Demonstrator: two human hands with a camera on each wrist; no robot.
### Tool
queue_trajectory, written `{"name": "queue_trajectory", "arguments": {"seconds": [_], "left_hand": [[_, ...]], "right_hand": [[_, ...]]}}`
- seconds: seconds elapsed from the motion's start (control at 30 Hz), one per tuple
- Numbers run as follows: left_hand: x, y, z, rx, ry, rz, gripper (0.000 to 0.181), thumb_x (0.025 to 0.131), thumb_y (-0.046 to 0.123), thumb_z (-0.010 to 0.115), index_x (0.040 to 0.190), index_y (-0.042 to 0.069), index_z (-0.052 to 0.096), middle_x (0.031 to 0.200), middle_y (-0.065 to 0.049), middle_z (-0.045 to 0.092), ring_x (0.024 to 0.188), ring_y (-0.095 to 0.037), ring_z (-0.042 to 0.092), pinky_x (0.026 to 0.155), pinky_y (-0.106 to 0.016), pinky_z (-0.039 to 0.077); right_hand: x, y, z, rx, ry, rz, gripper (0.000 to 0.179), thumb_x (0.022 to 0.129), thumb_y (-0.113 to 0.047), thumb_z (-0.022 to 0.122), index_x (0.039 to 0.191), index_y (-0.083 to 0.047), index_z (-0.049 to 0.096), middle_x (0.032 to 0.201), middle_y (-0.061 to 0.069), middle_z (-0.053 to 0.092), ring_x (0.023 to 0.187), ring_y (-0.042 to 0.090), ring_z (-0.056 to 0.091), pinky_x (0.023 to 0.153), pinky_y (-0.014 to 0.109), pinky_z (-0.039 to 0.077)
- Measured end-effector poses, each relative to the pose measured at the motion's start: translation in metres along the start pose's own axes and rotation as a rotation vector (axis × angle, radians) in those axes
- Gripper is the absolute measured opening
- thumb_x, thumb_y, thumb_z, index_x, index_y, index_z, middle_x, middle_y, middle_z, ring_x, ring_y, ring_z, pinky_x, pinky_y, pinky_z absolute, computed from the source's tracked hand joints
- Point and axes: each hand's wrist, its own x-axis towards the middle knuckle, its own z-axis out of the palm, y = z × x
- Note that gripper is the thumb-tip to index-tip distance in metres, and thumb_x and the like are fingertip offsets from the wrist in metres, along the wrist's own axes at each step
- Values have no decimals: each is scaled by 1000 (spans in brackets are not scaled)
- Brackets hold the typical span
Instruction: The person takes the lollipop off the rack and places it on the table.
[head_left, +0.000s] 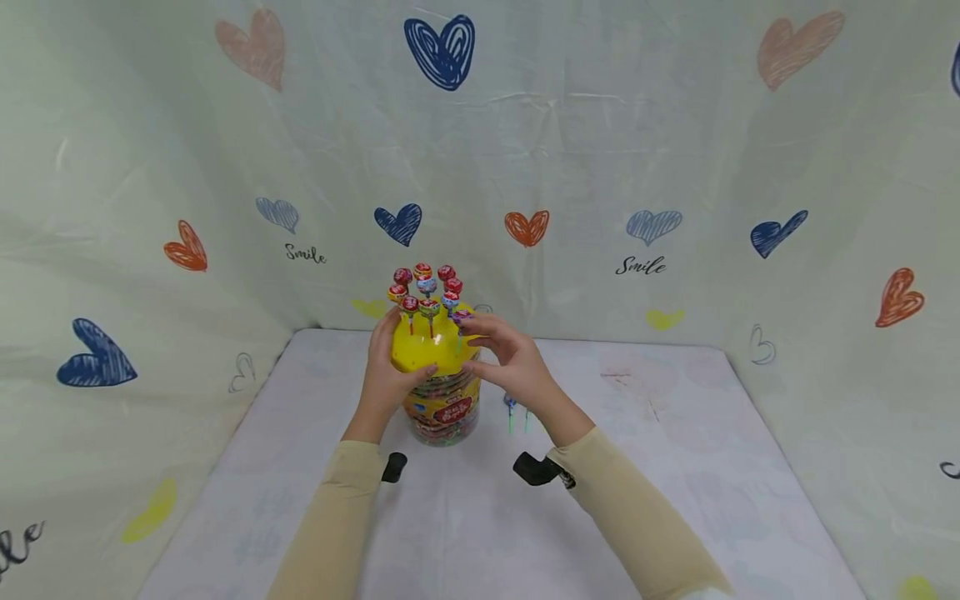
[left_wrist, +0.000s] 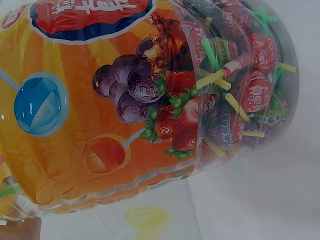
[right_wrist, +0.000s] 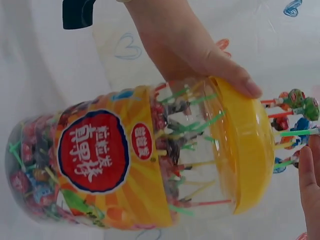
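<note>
A clear plastic jar (right_wrist: 105,155) packed with wrapped lollipops stands on the table, its yellow lid (head_left: 420,354) on top. Several lollipops (head_left: 424,285) stick up from the lid. My left hand (head_left: 385,373) grips the lid from the left, thumb across its front, as the right wrist view also shows. On the right side, my right hand (head_left: 517,358) pinches a purple-wrapped lollipop (head_left: 461,317) by its head, its green stick (right_wrist: 295,133) meeting the lid's top. The left wrist view is filled by the jar's orange fruit label (left_wrist: 100,115).
Two more lollipops with green sticks (head_left: 511,417) lie on the table right of the jar, partly behind my right wrist. A white cloth covers the table (head_left: 637,467). Behind it hangs a curtain (head_left: 570,150) printed with hearts.
</note>
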Motion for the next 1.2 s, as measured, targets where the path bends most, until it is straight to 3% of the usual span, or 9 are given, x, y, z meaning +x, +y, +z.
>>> {"name": "queue_trajectory", "arguments": {"seconds": [0.17, 0.33, 0.57, 0.67, 0.8, 1.03, 1.2], "left_hand": [[0, 2, 0, -12, 4, -10, 94, 80, 27, 81, 155, 20, 24, 158, -5, 18, 138, -28, 25, 110, -50, 33], [0, 2, 0, -17, 3, -13, 95, 80, 27, 82, 155, 21, 24, 158, -5, 17, 139, -29, 25, 111, -50, 32], [0, 2, 1, -23, 4, -33, 94, 81, 31, 80, 155, 23, 23, 157, -3, 18, 138, -28, 26, 110, -50, 34], [0, 2, 0, -16, -1, -42, 94, 81, 31, 80, 155, 24, 23, 158, -2, 17, 138, -27, 26, 110, -50, 33], [0, 2, 0, -4, -2, -46, 94, 82, 30, 80, 156, 24, 22, 158, -3, 16, 139, -28, 25, 111, -50, 32], [1, 1, 0, 2, -4, -44, 96, 81, 31, 81, 156, 23, 21, 158, -5, 16, 139, -30, 25, 110, -52, 32], [1, 0, 0, 0, -1, -35, 95, 81, 30, 80, 156, 23, 22, 158, -5, 17, 138, -30, 26, 110, -51, 33]], "right_hand": [[-13, 6, -20, 23, 78, 59, 49, 82, 15, 67, 129, 7, 55, 132, 16, 53, 118, 30, 53, 100, 42, 46], [-30, 17, -39, 8, 150, 165, 49, 83, 12, 68, 129, 5, 56, 132, 14, 53, 114, 28, 54, 100, 51, 44], [-58, 40, -65, -43, 181, 296, 52, 83, 12, 69, 132, 4, 54, 131, 21, 53, 116, 41, 50, 100, 54, 43], [-72, 52, -77, -75, 201, 354, 52, 84, 8, 70, 133, 1, 55, 130, 23, 53, 116, 45, 49, 97, 42, 48], [-89, 71, -90, -136, 235, 406, 51, 84, 5, 72, 132, -1, 57, 129, 21, 55, 113, 40, 53, 89, 23, 51], [-113, 94, -104, -158, 297, 518, 49, 84, 10, 69, 131, 2, 57, 128, 23, 55, 111, 47, 52, 82, 21, 54], [-130, 111, -110, -199, 333, 615, 47, 85, 10, 67, 130, 1, 57, 126, 27, 54, 99, 29, 60, 77, 23, 55]]}}
